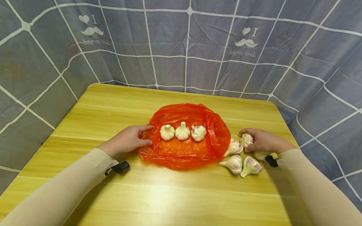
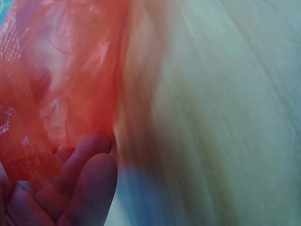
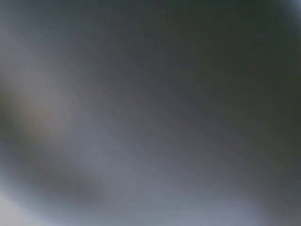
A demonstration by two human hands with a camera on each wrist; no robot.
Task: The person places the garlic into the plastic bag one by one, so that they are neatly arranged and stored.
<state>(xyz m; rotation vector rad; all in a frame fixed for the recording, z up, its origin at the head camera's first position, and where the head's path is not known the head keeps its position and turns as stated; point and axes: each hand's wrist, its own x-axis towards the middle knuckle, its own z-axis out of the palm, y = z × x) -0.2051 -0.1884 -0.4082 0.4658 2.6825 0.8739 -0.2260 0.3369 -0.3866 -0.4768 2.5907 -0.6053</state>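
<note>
We had our hands well apart at the bench [image 1: 198, 196]. The left hand [image 1: 125, 139] rested at the left edge of the red bag [image 1: 181, 160], thumb and fingers spread; the right hand [image 1: 264, 140] pinched a garlic bulb [image 1: 246, 140] just beyond the bag's right side. Three bulbs [image 1: 182, 131] sat in a row within the open bag, and loose bulbs [image 1: 251, 166] lay near the right hand. We judged the bulb light, firm and apt to roll, best taken across its round sides with thumb opposing fingers. The bag looked thin, limp and slick, likely to crumple or tear if tugged; we favoured a gentle pinch on its gathered rim.
</note>
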